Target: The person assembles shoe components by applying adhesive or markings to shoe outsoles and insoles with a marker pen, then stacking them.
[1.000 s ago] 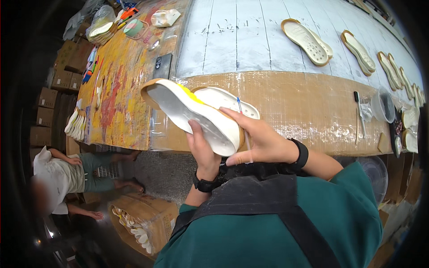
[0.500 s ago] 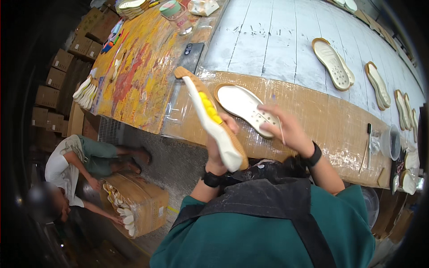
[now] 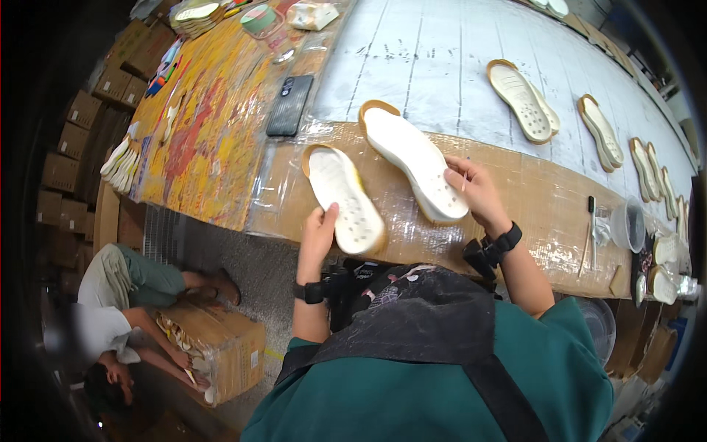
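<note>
My left hand (image 3: 318, 232) is closed on the edge of a shoe sole (image 3: 340, 195), with the thumb on its white upper face near the dotted end. This sole has a tan rim at its far end and a yellow patch on its right side. To its right is a second, larger-looking white sole (image 3: 412, 158) with a tan heel rim. My right hand (image 3: 480, 193) grips that one's right edge, thumb on top beside the small holes. A thin pale strand or stick shows by the right fingers, too small to name. Both soles are over the cardboard (image 3: 530, 214) at the table's near edge.
A dark phone (image 3: 290, 105) and a lidded clear jar (image 3: 269, 33) are at left. Several soles (image 3: 523, 101) stand on the pale board. A brush (image 3: 591, 221) and plastic tub (image 3: 627, 225) lie right. A person crouches at a carton (image 3: 236, 346), lower left.
The left sole has turned from showing its tan and yellow side to white face up. My right hand has closed on the other sole, which has moved up and turned slightly.
</note>
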Action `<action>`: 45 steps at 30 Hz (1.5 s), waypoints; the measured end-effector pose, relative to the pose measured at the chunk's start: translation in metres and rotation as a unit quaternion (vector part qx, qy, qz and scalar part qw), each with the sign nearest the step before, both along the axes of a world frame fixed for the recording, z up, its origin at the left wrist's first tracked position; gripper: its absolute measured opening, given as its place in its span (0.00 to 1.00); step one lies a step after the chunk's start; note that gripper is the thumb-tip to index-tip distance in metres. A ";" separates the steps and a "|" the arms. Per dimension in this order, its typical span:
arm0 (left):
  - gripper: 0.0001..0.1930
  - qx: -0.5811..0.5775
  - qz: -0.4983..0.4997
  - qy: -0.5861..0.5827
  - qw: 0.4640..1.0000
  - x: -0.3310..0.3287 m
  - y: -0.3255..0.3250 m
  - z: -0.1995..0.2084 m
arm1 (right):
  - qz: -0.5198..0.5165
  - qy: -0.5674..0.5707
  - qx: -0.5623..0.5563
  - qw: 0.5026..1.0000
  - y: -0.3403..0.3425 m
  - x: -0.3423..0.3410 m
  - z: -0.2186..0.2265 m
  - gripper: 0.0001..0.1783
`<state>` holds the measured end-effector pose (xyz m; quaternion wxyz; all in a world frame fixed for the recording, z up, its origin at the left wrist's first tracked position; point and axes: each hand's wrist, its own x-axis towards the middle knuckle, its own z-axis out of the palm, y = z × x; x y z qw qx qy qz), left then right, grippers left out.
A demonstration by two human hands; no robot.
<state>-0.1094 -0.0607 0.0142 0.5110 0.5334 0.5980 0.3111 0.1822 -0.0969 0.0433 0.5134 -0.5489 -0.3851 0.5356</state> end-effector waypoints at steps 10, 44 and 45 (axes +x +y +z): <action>0.38 0.178 -0.036 -0.220 0.959 0.079 -0.028 0.076 | 0.081 -0.236 0.214 0.945 -0.053 -0.034 0.057 0.26; 0.23 0.067 0.061 -0.397 0.913 0.099 -0.034 0.076 | 0.151 -0.065 0.261 0.951 -0.054 -0.040 0.074 0.39; 0.21 0.047 0.081 -0.418 0.904 0.097 -0.031 0.072 | 0.139 -0.113 0.281 0.943 -0.058 -0.043 0.079 0.41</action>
